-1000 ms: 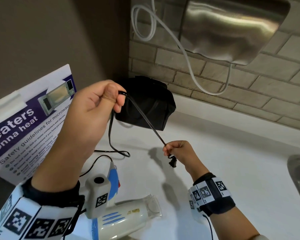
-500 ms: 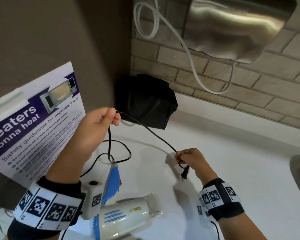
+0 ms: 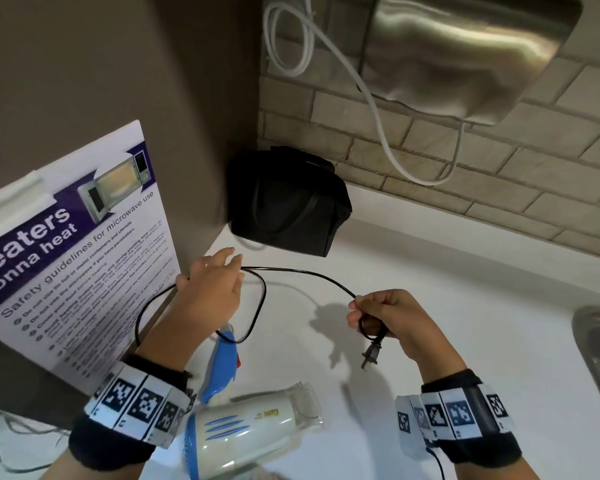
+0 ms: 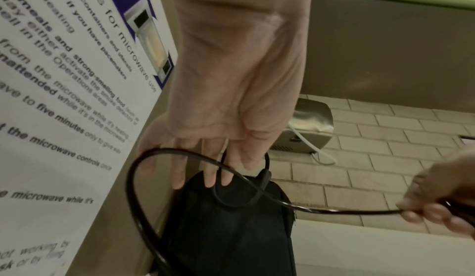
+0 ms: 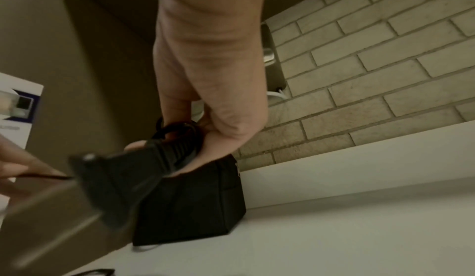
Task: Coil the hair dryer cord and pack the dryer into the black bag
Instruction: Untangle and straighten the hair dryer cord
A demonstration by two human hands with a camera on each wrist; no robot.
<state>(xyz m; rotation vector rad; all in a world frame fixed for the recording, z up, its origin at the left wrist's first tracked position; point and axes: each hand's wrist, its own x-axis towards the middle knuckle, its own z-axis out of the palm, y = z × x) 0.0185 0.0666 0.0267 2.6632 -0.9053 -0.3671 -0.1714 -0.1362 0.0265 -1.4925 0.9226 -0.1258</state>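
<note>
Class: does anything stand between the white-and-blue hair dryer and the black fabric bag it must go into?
Only its own black cord, strung between the left hand and right hand, loops between the white-and-blue hair dryer and black fabric bag. Nothing else visible does.

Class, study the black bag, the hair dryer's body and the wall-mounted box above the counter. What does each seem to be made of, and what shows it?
Black bag: probably woven fabric, matte; it sags and creases softly.
Hair dryer body: likely glossy moulded plastic, cream with blue trim, smooth highlights.
Wall-mounted box: apparently brushed stainless steel, streaked blurry reflections.
</note>
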